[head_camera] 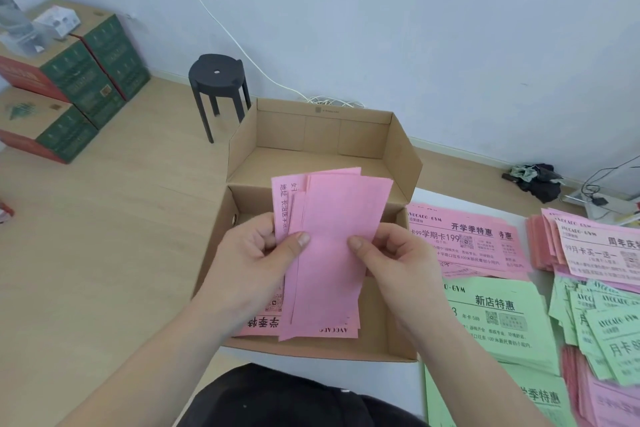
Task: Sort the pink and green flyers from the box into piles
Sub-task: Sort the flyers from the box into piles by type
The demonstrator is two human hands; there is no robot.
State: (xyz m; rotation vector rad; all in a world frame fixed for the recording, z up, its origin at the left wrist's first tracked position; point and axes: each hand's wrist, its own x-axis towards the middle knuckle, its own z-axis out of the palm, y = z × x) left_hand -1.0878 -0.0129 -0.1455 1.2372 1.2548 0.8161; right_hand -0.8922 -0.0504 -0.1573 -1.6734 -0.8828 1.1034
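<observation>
While both hands hold a fanned bundle of pink flyers (329, 253) over the open cardboard box (408, 163) at the centre of the frame, the left hand (256, 260) grips its left edge and the right hand (391, 260) pinches its right edge, thumbs on the blank top sheet. The step looks like sorting through the bundle. Next, sheets likely go to the pink pile (467, 239) or green pile (502, 319) at right.

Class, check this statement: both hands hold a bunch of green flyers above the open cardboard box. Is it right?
Not quite: the head view shows the left hand and right hand holding a bunch of pink flyers, not green, above the open cardboard box.
</observation>
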